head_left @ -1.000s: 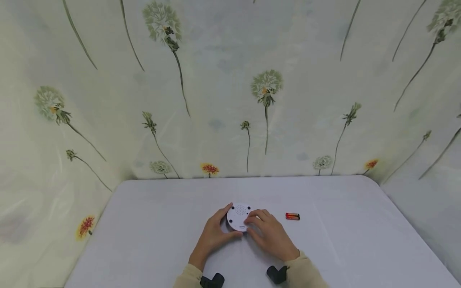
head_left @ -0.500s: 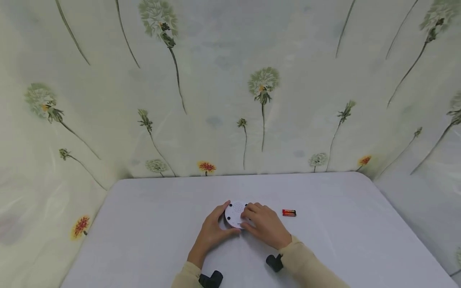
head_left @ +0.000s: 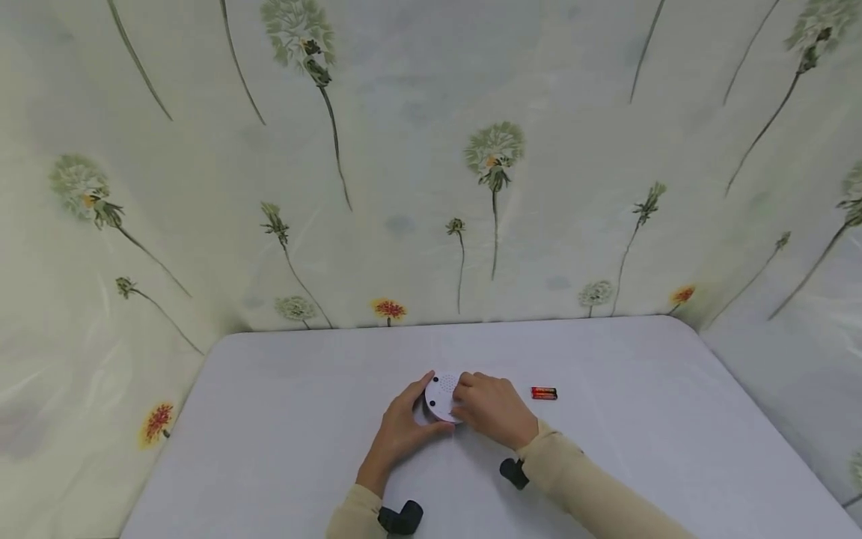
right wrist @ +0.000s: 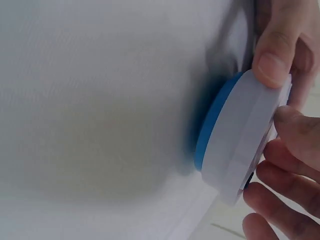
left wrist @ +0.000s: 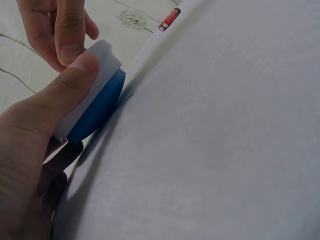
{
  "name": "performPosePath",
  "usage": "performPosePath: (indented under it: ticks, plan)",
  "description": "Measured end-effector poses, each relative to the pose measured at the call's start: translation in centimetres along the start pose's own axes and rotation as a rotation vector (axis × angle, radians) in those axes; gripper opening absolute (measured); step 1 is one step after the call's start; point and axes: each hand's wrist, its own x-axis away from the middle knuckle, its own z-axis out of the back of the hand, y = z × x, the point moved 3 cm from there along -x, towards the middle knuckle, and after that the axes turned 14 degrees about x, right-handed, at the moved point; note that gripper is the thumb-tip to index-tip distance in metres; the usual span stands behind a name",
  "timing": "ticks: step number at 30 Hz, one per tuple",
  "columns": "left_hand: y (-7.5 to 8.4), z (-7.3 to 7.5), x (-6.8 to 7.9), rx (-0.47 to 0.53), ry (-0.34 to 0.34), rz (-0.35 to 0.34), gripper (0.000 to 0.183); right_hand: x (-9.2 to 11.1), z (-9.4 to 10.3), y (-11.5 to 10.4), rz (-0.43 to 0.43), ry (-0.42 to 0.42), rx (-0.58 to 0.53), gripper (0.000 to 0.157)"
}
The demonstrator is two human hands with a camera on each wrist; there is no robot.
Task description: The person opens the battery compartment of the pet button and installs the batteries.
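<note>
A round white device (head_left: 441, 400) with a blue underside (left wrist: 100, 107) sits between the hands, low over the white cloth. Its upward face carries small holes and black dots like rubber feet. My left hand (head_left: 404, 423) grips its rim, with the thumb (left wrist: 82, 65) on the near side and the other fingers round the far side. Over the right part of that face is my right hand (head_left: 494, 408). Its thumb (right wrist: 297, 125) and curled fingers meet the face and lower edge; I cannot tell if they pinch a small part there. The hand hides that portion from the head view.
Two red and black batteries (head_left: 544, 393) lie side by side on the white-covered table (head_left: 606, 449), to the right of the device. Behind the table hangs a cloth backdrop (head_left: 404, 150) printed with dandelions. Black wrist mounts (head_left: 402, 518) stick out from both sleeves.
My right hand has shifted further over the device's face and turned, its fingers more curled, covering more of the dots. The left hand keeps its hold, and the batteries lie as before.
</note>
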Motion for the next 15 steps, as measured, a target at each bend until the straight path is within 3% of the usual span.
performPosePath:
  ticks: [15]
  plan:
    - [-0.1, -0.2, 0.0, -0.011, -0.004, 0.006, 0.095, -1.8, 0.5, 0.0, 0.184, -0.074, 0.165, 0.012]
